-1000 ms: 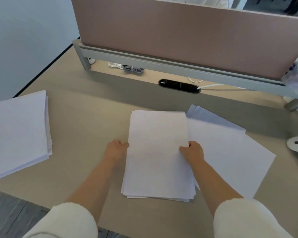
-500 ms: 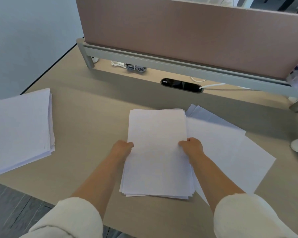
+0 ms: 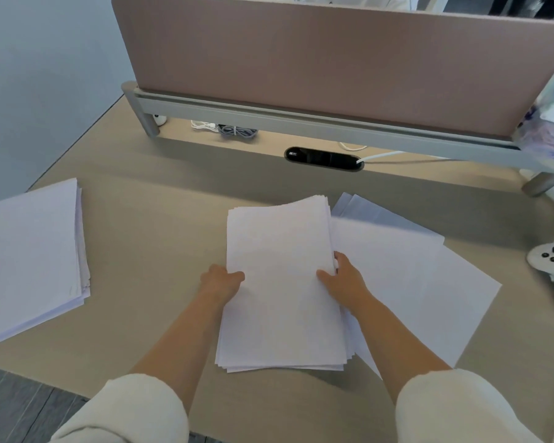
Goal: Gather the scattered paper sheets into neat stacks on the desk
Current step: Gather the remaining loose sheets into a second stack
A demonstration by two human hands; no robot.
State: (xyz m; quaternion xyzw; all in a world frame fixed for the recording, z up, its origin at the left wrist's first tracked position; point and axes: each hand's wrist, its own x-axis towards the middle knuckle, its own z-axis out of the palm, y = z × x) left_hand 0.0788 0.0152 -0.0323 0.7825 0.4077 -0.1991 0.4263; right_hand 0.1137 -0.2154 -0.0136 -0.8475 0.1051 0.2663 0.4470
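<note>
The left hand (image 3: 221, 281) gripped the left long edge of a stack of white paper (image 3: 282, 298), thumb on top and fingers hidden under the sheets. The right hand (image 3: 343, 279) gripped the opposite edge the same way, its fingertips mostly tucked out of sight. The stack sat mid-table (image 3: 157, 225), toward the front edge, its sheets slightly fanned at the near right corner. Whether its far end was lifted could not be told. To its right lay loose sheets (image 3: 422, 282) spread at an angle, partly covered by the stack and the right forearm (image 3: 397, 334). A second stack (image 3: 29, 251) lay well apart at the left, cut off by the frame. Bare table lay open between the two stacks and beyond, up to a black cable port (image 3: 323, 158) and a pink divider panel (image 3: 301, 59). A white controller (image 3: 549, 259) sat at the right edge, partly cut off.
</note>
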